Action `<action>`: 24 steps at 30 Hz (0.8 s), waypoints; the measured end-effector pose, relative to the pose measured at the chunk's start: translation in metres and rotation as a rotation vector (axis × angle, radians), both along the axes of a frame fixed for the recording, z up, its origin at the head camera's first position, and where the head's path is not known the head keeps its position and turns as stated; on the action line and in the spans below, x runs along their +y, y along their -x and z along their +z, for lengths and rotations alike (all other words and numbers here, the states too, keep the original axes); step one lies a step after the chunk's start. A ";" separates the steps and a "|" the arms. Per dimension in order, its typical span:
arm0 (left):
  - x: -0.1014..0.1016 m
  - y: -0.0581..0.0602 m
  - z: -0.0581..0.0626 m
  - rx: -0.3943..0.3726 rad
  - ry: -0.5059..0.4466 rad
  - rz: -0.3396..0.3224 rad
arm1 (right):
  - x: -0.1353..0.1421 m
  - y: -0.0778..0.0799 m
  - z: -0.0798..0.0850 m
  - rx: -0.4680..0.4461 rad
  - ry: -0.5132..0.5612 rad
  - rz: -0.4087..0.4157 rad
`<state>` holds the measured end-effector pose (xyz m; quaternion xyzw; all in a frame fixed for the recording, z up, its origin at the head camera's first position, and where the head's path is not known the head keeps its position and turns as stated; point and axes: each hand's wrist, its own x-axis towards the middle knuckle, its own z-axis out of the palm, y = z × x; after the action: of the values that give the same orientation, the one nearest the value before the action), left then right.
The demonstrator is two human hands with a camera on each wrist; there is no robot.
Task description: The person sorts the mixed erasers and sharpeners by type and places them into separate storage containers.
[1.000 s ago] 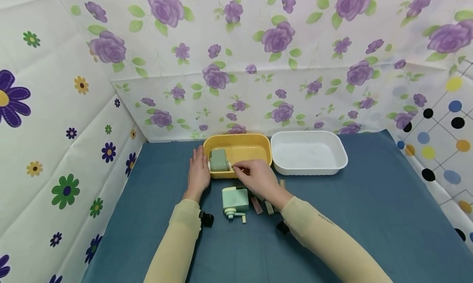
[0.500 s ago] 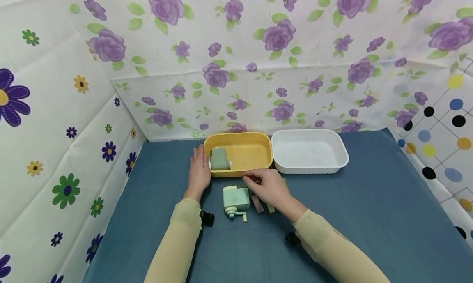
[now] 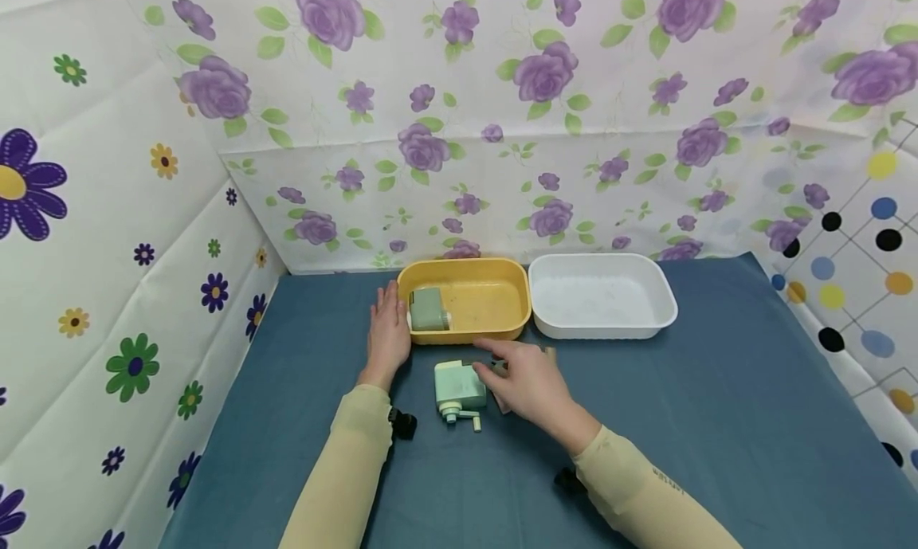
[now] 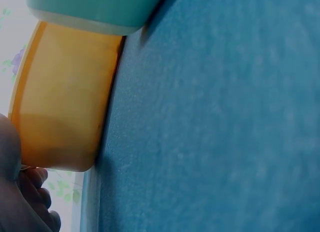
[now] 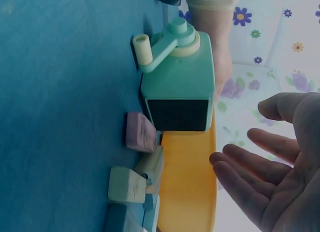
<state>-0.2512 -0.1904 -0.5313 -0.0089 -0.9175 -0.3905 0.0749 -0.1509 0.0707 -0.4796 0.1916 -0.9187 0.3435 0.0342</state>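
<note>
My left hand (image 3: 387, 338) rests against the left end of the yellow tray (image 3: 491, 302), fingers straight. In that tray's left end lies a grey-green box (image 3: 428, 310) with a pale knob. My right hand (image 3: 527, 382) hovers in front of the tray, thumb and fingers apart with nothing between them. Beside it on the cloth lies a mint-green box with a crank handle (image 3: 459, 386); the right wrist view shows its dark end. Small blocks, including a pink one (image 5: 140, 132) and a pale green one (image 5: 127, 184), lie close by, mostly hidden by my hand in the head view.
A white tray (image 3: 602, 326) stands right of the yellow one. Blue cloth (image 3: 717, 421) covers the table. Flowered sheets (image 3: 495, 190) rise behind the trays and on the left; a dotted sheet (image 3: 878, 294) hangs at the right.
My right hand has drawn back from the yellow tray's front edge, toward the right and nearer me. Its thumb and fingers, closed together before, have parted. The left hand stays in place.
</note>
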 end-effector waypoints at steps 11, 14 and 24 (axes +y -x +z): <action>0.000 -0.001 0.001 0.003 0.005 -0.003 | -0.006 -0.011 -0.002 0.089 -0.085 0.027; 0.000 -0.002 0.002 0.005 0.006 0.003 | -0.011 -0.016 -0.002 0.108 -0.119 0.034; 0.001 -0.002 0.003 -0.004 0.015 0.014 | -0.030 -0.021 -0.002 0.029 -0.232 -0.004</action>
<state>-0.2492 -0.1891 -0.5281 -0.0024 -0.9206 -0.3831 0.0756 -0.1300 0.0402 -0.4815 0.1973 -0.9522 0.2319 0.0260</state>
